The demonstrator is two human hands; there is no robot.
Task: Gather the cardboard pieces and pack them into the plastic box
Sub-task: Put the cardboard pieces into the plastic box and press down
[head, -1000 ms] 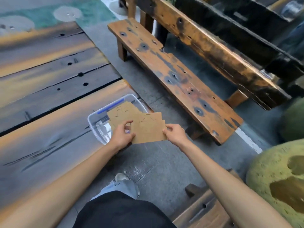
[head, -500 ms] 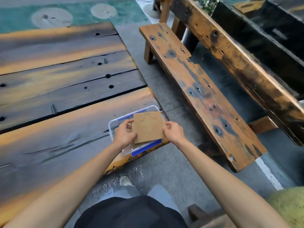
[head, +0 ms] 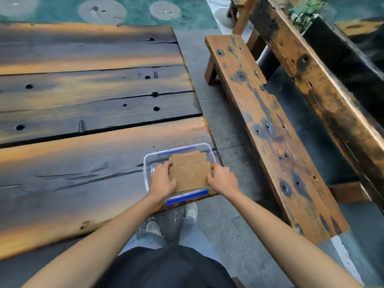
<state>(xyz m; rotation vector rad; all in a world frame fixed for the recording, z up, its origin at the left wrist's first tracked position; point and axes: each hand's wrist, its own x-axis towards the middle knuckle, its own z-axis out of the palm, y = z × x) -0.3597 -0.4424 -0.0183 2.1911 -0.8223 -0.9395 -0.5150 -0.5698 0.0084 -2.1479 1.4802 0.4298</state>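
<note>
A stack of brown cardboard pieces (head: 190, 172) with cut-out outlines lies over the opening of the clear plastic box (head: 146, 163), which has blue clips at its near and far ends. The box stands on the near right corner of the wooden table (head: 83, 154). My left hand (head: 163, 179) grips the stack's left edge, and my right hand (head: 222, 178) grips its right edge. The stack covers most of the box's inside, so I cannot tell what lies beneath it.
A long weathered wooden bench (head: 268, 129) with a backrest runs along the right, across a strip of grey pavement (head: 224, 129). My shoes (head: 191, 210) stand just below the table's corner. A green painted floor (head: 145, 11) lies beyond the table.
The spread cardboard pieces were squared into one stack and lowered onto the box. My view swung left, so the box and table now sit more central.
</note>
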